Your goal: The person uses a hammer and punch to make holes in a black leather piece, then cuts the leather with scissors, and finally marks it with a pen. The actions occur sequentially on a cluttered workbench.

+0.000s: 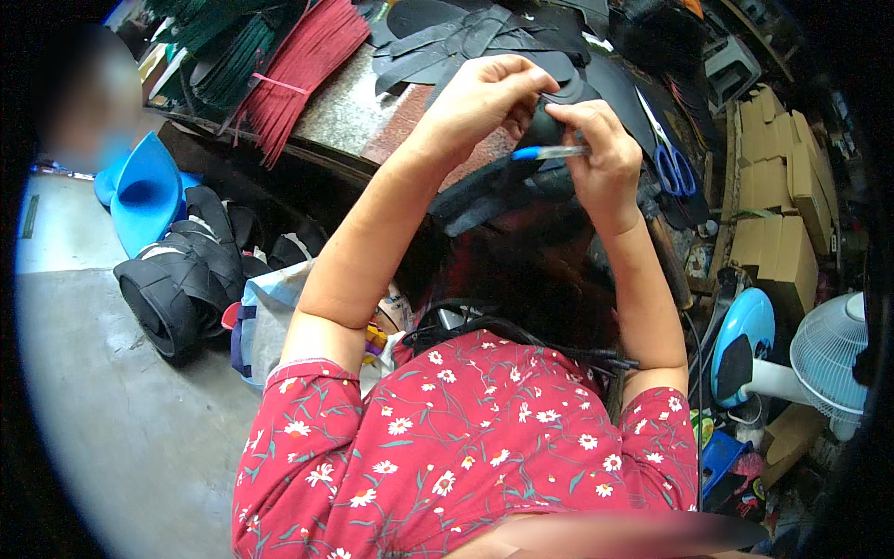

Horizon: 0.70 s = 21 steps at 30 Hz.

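Above the table's near edge, I hold a dark, flexible piece that looks like cut black sheet between both hands. My left hand pinches its upper part, the fingers curled and partly hidden behind it. Thumb and fingertips of my right hand close on its right side. A pen with a blue end also sticks out from the right hand, pointing left. Several flat black cut pieces lie piled on the table beyond my hands. Scissors with blue handles rest to the right of my right hand.
Red strips tied in a bundle and dark green bundles lie at the far left. Black curved pieces are stacked on the floor at left, beside a bag. Cardboard boxes and a fan stand at right.
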Tool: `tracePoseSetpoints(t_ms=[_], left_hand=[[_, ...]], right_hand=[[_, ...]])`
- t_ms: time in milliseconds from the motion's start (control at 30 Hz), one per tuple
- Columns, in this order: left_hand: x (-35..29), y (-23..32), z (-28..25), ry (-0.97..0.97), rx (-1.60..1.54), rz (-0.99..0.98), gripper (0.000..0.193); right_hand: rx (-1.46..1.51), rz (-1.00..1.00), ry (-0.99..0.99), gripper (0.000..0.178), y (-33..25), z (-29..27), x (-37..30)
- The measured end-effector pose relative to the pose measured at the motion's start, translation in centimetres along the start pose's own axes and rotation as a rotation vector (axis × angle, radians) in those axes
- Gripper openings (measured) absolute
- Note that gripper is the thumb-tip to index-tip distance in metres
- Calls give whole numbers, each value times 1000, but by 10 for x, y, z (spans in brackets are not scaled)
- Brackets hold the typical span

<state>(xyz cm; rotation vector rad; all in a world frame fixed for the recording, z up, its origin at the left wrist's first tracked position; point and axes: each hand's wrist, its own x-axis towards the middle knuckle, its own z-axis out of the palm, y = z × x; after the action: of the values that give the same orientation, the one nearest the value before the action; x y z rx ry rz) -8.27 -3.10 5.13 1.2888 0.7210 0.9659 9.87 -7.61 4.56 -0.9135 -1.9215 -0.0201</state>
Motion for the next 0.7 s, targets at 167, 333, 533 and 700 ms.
tracePoseSetpoints(t_ms=[167, 333, 533, 700], left_hand=[[-7, -14, 17, 56, 497, 521, 31], [-15, -14, 21, 25, 701, 233, 26], [-15, -3, 22, 111, 983, 171, 28], [-11, -2, 38, 400, 1194, 133, 29]], right_hand=[[1016, 807, 142, 12, 7, -14, -12], [1196, 982, 180, 14, 17, -24, -23], [840, 920, 252, 17, 30, -23, -31], [697, 763, 237, 12, 36, -13, -32]])
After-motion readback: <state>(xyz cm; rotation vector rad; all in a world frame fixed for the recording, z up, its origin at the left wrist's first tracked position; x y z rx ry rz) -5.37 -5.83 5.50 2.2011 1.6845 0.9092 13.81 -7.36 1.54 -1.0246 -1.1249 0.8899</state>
